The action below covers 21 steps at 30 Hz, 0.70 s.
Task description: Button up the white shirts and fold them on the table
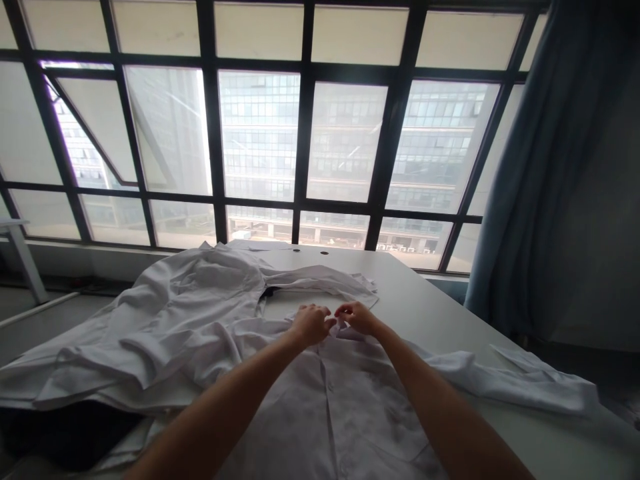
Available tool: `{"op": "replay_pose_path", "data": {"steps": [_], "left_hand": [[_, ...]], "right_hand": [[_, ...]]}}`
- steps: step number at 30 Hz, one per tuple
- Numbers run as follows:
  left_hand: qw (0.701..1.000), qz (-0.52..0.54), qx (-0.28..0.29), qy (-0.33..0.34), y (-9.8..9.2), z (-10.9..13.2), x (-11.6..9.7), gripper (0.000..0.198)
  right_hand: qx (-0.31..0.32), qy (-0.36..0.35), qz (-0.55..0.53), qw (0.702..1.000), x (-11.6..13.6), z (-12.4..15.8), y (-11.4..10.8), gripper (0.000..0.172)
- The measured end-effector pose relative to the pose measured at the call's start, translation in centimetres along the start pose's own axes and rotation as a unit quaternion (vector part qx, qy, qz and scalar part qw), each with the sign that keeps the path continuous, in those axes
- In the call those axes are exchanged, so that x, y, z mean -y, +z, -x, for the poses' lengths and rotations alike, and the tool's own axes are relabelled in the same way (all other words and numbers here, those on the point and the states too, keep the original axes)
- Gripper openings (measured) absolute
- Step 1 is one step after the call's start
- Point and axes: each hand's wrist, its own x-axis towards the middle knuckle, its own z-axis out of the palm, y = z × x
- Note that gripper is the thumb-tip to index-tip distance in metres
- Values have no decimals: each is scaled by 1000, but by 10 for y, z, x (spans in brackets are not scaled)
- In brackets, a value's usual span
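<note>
White shirt collar (pixel 344 331) between left hand (pixel 311 325), right hand (pixel 359 318).

White shirt (pixel 345 400) and white table (pixel 430 300), blue curtain (pixel 540 200).

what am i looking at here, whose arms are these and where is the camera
There is no machine here. The one picture comes from a camera worn on a person's head, looking forward and down, so the two bare arms reaching in from the bottom are that person's own. The left hand and right hand meet at the collar end of a white shirt spread flat on a white table, and both seem to pinch its cloth there. To the left lies a rumpled pile of more white clothes. Behind the table is a big window facing office buildings, with a blue curtain on the right.
</note>
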Motion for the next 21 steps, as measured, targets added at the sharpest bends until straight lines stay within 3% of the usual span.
{"op": "replay_pose_path", "data": {"steps": [4, 7, 10, 14, 17, 21], "left_hand": [[999, 21, 5, -44, 18, -9, -6, 33], [994, 104, -3, -30, 19, -13, -1, 26], [977, 214, -16, 18, 9, -10, 7, 30], [948, 312, -8, 60, -7, -3, 12, 31], [940, 329, 13, 90, -18, 1, 11, 33], [953, 280, 26, 112, -31, 5, 11, 36]], "right_hand": [[-10, -1, -77, 997, -2, 5, -2, 22], [-6, 20, -117, 993, 4, 8, -10, 22], [10, 13, -153, 988, 16, 13, -22, 22], [82, 5, -183, 980, 35, 22, -35, 28], [141, 4, -186, 972, 45, 27, -42, 32], [207, 6, -145, 967, 56, 30, -51, 37]]}}
